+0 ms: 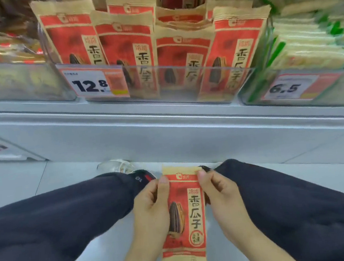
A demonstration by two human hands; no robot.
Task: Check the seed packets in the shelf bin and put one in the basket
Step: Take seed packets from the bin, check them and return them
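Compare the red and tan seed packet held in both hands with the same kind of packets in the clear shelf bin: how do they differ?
The held red and tan seed packet is pinched by left hand and right hand, fully visible. The packets in the clear plastic shelf bin stand crowded, lower parts behind its wall. Both share the same printed design.

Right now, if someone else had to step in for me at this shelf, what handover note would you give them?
Left hand: pinches the left edge of one seed packet.
Right hand: pinches its right edge near the top.
The packet is held upright between the knees, printed front facing the camera.
More packets stand in the clear shelf bin, behind the 12.8 price tag.
Done: one packet taken out for checking.
Left: put it in the basket, which is not in view.
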